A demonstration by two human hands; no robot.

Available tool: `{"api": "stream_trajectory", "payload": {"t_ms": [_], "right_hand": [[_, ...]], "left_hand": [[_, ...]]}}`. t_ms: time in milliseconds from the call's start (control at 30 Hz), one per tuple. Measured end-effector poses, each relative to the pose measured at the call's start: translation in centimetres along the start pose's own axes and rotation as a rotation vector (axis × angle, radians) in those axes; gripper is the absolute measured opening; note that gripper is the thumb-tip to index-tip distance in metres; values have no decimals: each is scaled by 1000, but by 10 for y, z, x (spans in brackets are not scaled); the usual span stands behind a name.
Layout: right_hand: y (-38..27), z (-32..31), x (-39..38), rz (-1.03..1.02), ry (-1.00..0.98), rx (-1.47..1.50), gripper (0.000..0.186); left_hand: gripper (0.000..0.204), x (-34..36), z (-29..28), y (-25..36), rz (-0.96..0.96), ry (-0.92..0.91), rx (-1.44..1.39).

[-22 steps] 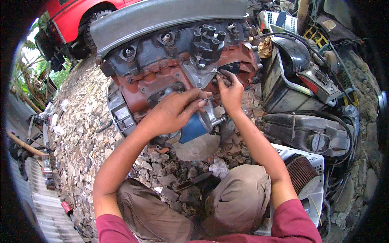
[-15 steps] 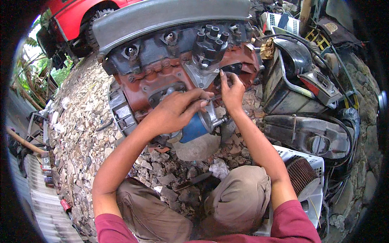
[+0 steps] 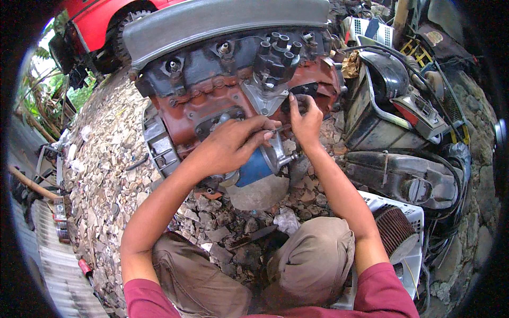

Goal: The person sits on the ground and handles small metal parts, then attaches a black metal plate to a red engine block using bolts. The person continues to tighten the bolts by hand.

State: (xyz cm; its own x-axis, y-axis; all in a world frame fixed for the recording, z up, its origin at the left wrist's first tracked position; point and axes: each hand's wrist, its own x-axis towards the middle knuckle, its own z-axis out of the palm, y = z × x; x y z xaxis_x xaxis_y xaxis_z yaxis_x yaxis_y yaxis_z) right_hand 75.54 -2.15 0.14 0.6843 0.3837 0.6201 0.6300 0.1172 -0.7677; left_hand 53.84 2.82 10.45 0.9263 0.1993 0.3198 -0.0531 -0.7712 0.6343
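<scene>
A red-brown engine block (image 3: 175, 115) with a grey valve cover (image 3: 228, 26) stands before me. My right hand (image 3: 306, 119) is closed at the fingertips, beside the edge of the silver triangular bracket (image 3: 263, 98) beneath the black distributor cap (image 3: 277, 62). Whatever its fingers pinch is too small to make out. Lower and to the left, my left hand (image 3: 233, 142) has thumb and forefinger pressed together around something thin and dark, mostly hidden. Just under that hand sits a blue cylindrical part (image 3: 255, 168), next to a silver metal housing.
Stones and rubble (image 3: 106, 175) cover the ground. On the right are a bin of parts (image 3: 366, 114), a dark metal pan (image 3: 403, 177) and a white crate (image 3: 413, 212) holding a ribbed round filter (image 3: 393, 230). A red vehicle (image 3: 95, 24) stands at the far left.
The right hand's fingers have shifted slightly at the bracket edge, with a small gap now showing between them. The left hand stays nearly where it was.
</scene>
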Motion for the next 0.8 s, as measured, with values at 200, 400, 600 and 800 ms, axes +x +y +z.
{"api": "stream_trajectory", "payload": {"t_ms": [200, 400, 600, 800], "right_hand": [[9, 5, 1, -68, -31, -98, 29], [6, 4, 3, -115, -97, -349, 36], [-7, 8, 3, 84, -114, -378, 39], [3, 8, 12, 30, -133, -286, 41]], "left_hand": [[27, 1, 0, -2, 10, -5, -8], [27, 0, 0, 0, 9, 0, -4], [28, -1, -1, 1, -7, -3, 10], [27, 1, 0, -1, 22, -6, 27]]}}
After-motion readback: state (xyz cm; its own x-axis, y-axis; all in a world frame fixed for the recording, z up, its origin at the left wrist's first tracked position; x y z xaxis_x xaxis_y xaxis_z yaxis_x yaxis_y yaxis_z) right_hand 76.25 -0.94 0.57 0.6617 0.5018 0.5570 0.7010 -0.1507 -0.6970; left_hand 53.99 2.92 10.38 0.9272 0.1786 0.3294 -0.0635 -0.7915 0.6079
